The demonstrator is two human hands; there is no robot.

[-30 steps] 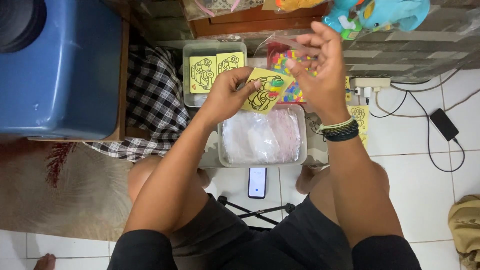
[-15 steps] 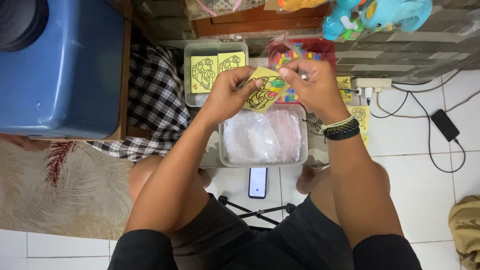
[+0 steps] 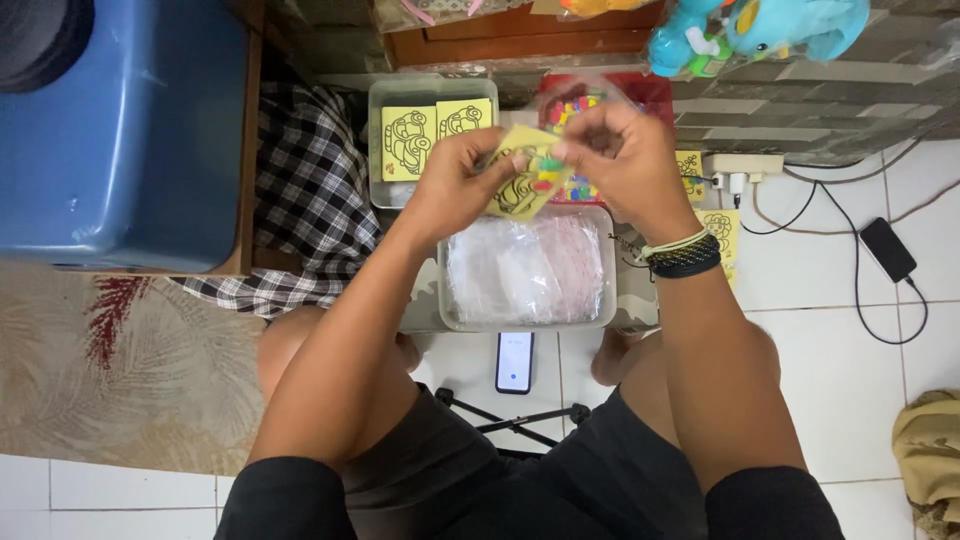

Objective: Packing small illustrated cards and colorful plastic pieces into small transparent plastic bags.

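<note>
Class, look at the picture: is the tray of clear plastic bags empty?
No. The grey tray in front of the person is filled with clear plastic bags, below both hands.

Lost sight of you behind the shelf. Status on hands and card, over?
Left hand grips yellow card. Right hand pinches small coloured pieces against it. Tray of clear bags directly below. Nothing in the way.

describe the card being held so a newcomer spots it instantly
Start at the grey plastic tray of clear bags on the floor ahead. Just above it, the left hand and right hand pinch a yellow square card with a black line drawing. Unlike the yellow cards in the far grey tray, it is tilted, with small coloured pieces against it.
</note>
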